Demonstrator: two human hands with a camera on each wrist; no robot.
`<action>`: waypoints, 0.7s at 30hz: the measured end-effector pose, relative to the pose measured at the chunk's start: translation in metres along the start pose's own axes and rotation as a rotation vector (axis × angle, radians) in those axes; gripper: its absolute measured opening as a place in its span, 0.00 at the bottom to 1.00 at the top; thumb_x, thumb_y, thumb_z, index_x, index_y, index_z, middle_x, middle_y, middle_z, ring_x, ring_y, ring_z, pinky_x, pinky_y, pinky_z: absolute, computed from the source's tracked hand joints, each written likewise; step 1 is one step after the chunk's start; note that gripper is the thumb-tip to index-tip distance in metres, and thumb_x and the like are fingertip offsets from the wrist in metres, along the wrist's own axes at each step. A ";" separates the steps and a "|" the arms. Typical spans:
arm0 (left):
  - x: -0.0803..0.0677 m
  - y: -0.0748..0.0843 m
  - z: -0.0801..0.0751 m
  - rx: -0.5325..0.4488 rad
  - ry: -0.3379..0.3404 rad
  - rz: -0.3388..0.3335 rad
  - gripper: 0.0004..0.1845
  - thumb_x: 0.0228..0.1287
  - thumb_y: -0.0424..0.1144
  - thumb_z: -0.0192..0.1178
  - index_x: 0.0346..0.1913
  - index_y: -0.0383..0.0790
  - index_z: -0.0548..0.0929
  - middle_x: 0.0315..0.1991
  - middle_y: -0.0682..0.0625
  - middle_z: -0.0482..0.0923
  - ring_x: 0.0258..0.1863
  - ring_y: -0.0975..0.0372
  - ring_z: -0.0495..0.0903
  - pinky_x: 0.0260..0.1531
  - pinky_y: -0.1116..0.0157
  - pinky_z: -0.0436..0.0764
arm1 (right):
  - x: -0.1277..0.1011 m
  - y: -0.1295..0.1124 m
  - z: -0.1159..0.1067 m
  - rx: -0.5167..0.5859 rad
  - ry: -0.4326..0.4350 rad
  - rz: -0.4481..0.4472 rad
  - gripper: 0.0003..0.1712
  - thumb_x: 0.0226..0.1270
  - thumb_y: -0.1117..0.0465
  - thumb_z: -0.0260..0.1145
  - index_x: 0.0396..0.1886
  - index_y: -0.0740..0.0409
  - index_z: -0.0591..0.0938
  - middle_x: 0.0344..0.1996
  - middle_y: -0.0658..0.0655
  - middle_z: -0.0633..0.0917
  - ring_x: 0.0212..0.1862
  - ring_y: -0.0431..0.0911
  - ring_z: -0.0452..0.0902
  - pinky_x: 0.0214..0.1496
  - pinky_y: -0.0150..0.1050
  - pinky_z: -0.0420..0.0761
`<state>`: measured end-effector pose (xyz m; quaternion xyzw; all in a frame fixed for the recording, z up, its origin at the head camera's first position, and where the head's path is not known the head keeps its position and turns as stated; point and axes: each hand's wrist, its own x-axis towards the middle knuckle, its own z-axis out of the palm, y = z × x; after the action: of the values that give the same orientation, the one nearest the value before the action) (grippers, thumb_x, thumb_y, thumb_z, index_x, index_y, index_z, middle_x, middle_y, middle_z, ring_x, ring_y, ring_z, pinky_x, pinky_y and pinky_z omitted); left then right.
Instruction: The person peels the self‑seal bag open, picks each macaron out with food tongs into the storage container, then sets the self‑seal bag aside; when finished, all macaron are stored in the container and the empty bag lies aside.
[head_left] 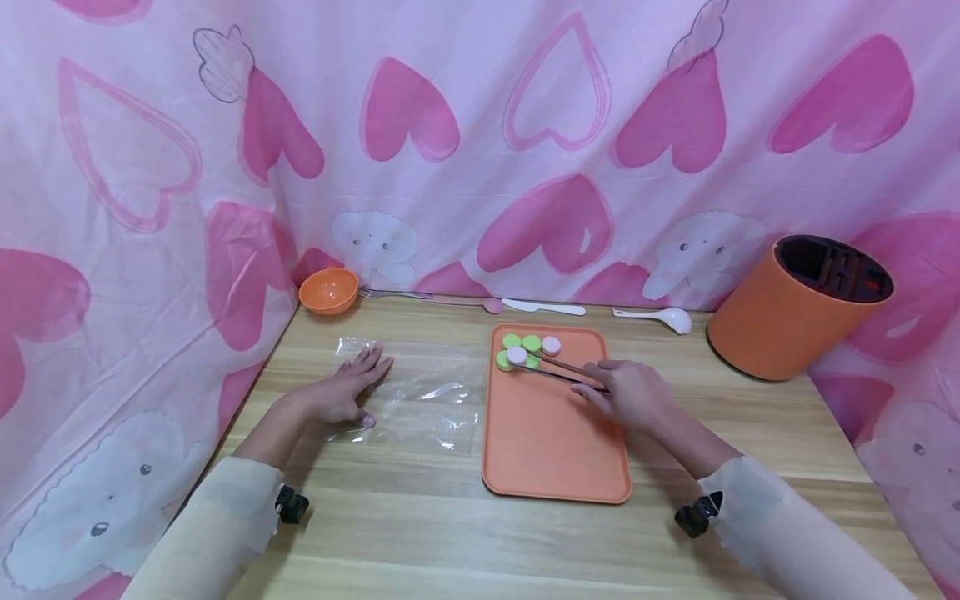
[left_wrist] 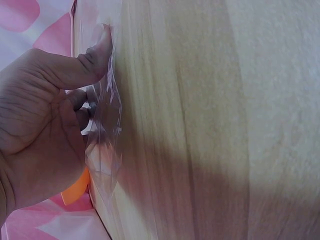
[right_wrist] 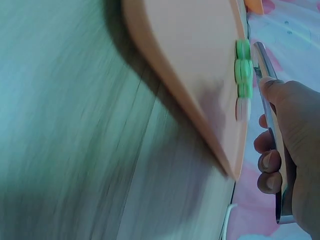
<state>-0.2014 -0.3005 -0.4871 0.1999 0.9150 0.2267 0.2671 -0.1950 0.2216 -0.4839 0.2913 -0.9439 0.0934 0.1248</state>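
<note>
In the head view my right hand (head_left: pixel 637 396) grips metal tongs (head_left: pixel 562 377) above an orange tray (head_left: pixel 555 446). The tong tips reach a pale pink macaron (head_left: pixel 516 355), which sits higher than the green macarons (head_left: pixel 532 342) around it; whether it is lifted I cannot tell. Another pink macaron (head_left: pixel 551 345) lies at the tray's far side. My left hand (head_left: pixel 345 392), fingers spread, rests on a clear plastic bag (head_left: pixel 435 387) lying flat left of the tray. The left wrist view shows the thumb (left_wrist: pixel 100 57) against the film.
An orange bowl (head_left: pixel 328 291) stands at the back left. Along the back edge lie a fork (head_left: pixel 393 293), a pink spoon (head_left: pixel 491 305), a white knife (head_left: pixel 543 307) and a white ladle (head_left: pixel 671 319). An orange cylindrical knife block (head_left: pixel 780 317) stands at the back right.
</note>
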 end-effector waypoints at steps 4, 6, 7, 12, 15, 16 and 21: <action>-0.001 0.000 0.001 0.003 0.001 -0.004 0.59 0.69 0.39 0.75 0.92 0.42 0.46 0.92 0.36 0.24 0.91 0.37 0.23 0.88 0.33 0.30 | -0.010 0.010 -0.004 0.006 0.005 0.031 0.17 0.71 0.46 0.79 0.47 0.53 0.94 0.31 0.52 0.90 0.26 0.42 0.80 0.29 0.45 0.84; -0.001 0.001 0.002 0.004 0.000 -0.006 0.59 0.69 0.39 0.75 0.92 0.42 0.46 0.92 0.36 0.24 0.91 0.38 0.24 0.88 0.33 0.30 | -0.015 0.016 -0.005 0.000 0.010 0.037 0.18 0.71 0.45 0.79 0.48 0.54 0.94 0.34 0.54 0.92 0.28 0.45 0.84 0.31 0.49 0.88; -0.001 0.001 0.002 0.004 0.001 -0.002 0.59 0.69 0.39 0.75 0.92 0.41 0.46 0.92 0.35 0.24 0.91 0.37 0.24 0.88 0.32 0.30 | -0.018 0.018 -0.005 -0.003 0.015 0.039 0.18 0.71 0.45 0.79 0.49 0.54 0.94 0.35 0.55 0.93 0.29 0.46 0.85 0.32 0.51 0.89; -0.002 0.001 0.001 -0.003 0.007 0.001 0.59 0.68 0.39 0.76 0.92 0.41 0.46 0.92 0.35 0.25 0.91 0.37 0.24 0.88 0.32 0.30 | -0.029 0.028 -0.009 0.005 -0.016 0.081 0.16 0.71 0.46 0.80 0.47 0.51 0.94 0.32 0.52 0.90 0.27 0.44 0.81 0.30 0.48 0.86; -0.002 0.001 0.001 -0.005 0.009 0.005 0.59 0.68 0.39 0.76 0.92 0.41 0.47 0.92 0.34 0.25 0.91 0.37 0.23 0.87 0.32 0.30 | -0.034 0.031 -0.010 0.013 -0.053 0.121 0.16 0.71 0.45 0.80 0.49 0.50 0.94 0.30 0.49 0.88 0.26 0.41 0.76 0.30 0.43 0.82; -0.002 0.001 0.001 -0.001 0.008 0.001 0.59 0.68 0.39 0.75 0.92 0.41 0.46 0.92 0.35 0.24 0.91 0.37 0.23 0.88 0.32 0.30 | -0.035 0.031 -0.010 0.017 -0.064 0.130 0.17 0.71 0.45 0.80 0.50 0.51 0.94 0.30 0.48 0.88 0.26 0.41 0.75 0.31 0.43 0.82; 0.000 0.000 0.001 0.005 0.003 -0.009 0.59 0.69 0.38 0.75 0.92 0.42 0.46 0.92 0.36 0.24 0.91 0.38 0.23 0.88 0.33 0.31 | -0.039 0.032 -0.010 0.006 -0.089 0.131 0.20 0.72 0.44 0.79 0.54 0.51 0.94 0.32 0.50 0.90 0.27 0.41 0.76 0.31 0.45 0.85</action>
<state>-0.2009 -0.3004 -0.4879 0.1959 0.9169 0.2237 0.2662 -0.1806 0.2709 -0.4896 0.2333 -0.9652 0.0911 0.0753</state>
